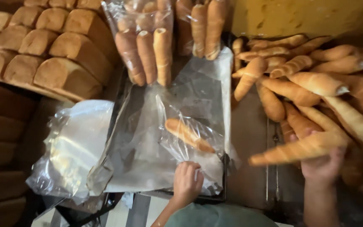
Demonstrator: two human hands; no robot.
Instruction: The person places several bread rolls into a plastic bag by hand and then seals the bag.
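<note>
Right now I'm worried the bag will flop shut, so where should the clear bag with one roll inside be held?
At its open mouth edge, where the left hand already pinches it. The clear bag lies flat, and the roll inside weighs down its far end, so come from the near side. The right hand holds another cone roll.

Under your left fingers (188, 178) a dark metal tray (221, 176) carries a clear plastic sheet (148, 138) and a bagged roll (188, 134). Beyond your right fingers (316, 162), loose cone rolls (316, 84) pile on the brown counter (248, 138).
</note>
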